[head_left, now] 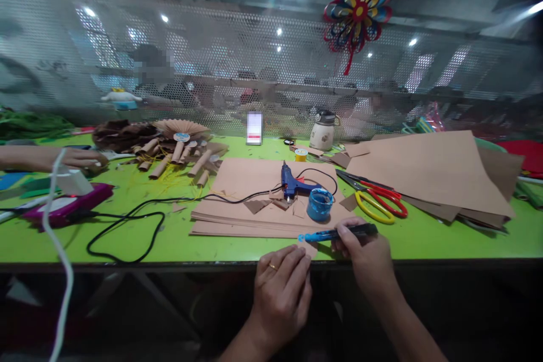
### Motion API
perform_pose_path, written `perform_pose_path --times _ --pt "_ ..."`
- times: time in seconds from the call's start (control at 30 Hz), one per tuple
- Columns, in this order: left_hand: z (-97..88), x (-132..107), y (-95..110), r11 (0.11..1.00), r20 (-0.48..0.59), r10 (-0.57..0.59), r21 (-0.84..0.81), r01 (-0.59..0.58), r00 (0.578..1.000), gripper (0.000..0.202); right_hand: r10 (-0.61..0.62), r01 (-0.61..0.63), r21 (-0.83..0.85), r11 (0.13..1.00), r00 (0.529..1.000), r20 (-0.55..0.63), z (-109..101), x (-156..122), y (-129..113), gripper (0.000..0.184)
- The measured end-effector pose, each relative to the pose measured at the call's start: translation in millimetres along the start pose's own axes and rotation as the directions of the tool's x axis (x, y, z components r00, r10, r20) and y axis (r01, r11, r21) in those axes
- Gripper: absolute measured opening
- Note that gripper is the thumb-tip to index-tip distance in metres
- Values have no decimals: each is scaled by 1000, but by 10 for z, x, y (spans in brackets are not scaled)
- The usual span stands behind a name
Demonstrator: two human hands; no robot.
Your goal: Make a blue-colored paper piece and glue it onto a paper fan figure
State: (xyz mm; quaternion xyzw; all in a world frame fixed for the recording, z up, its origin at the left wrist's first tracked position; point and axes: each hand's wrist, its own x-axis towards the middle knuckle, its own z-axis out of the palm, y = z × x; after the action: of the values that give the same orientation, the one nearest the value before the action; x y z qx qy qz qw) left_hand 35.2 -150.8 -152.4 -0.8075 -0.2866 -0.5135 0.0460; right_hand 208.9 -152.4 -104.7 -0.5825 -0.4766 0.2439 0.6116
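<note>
At green table (445, 240) | right grip (368, 249) holding tool (324, 236) | left grip (282, 283) holding paper scrap (311, 248) | perforated screen (229, 54) behind

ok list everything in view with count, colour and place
table: 1, green, middle
mesh: 1, grey, behind table
flower: 1, multicoloured, upper right
phone: 1, pale screen, table's back
flask: 1, pale, right of phone
roll: 1, yellow, left of flask
fan: 1, tan, back left
tubes: several, tan, before fan
power strip: 1, magenta, left
cords: several, black or white, left and centre
sheets: many, tan, centre and right
glue gun: 1, blue, on centre sheets
tub: 1, blue, beside glue gun
scissors: count unclear, red and yellow handles, right
scrap: 1, tan, front edge
brush or pen: 1, blue-black, at scrap
other's hand: 1, far left
left hand: 1, holding scrap
right hand: 1, holding brush or pen
</note>
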Motion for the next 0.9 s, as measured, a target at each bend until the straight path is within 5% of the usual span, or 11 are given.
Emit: perform_pose_path --times 0.37,0.67,0.9 --pt "-9 23 11 1000 1 -2 -5 2 1000 33 6 -8 10 1000 989 147 -31 0 8 21" --pt "-10 1 4 1000 26 -9 1 9 1000 36 89 -70 228 971 993 -72 -5 4 17 21" --pt "-14 33 7 1000 -1 2 -3 -2 1000 34 122 -74 421 904 989 -88 17 11 -68 24"
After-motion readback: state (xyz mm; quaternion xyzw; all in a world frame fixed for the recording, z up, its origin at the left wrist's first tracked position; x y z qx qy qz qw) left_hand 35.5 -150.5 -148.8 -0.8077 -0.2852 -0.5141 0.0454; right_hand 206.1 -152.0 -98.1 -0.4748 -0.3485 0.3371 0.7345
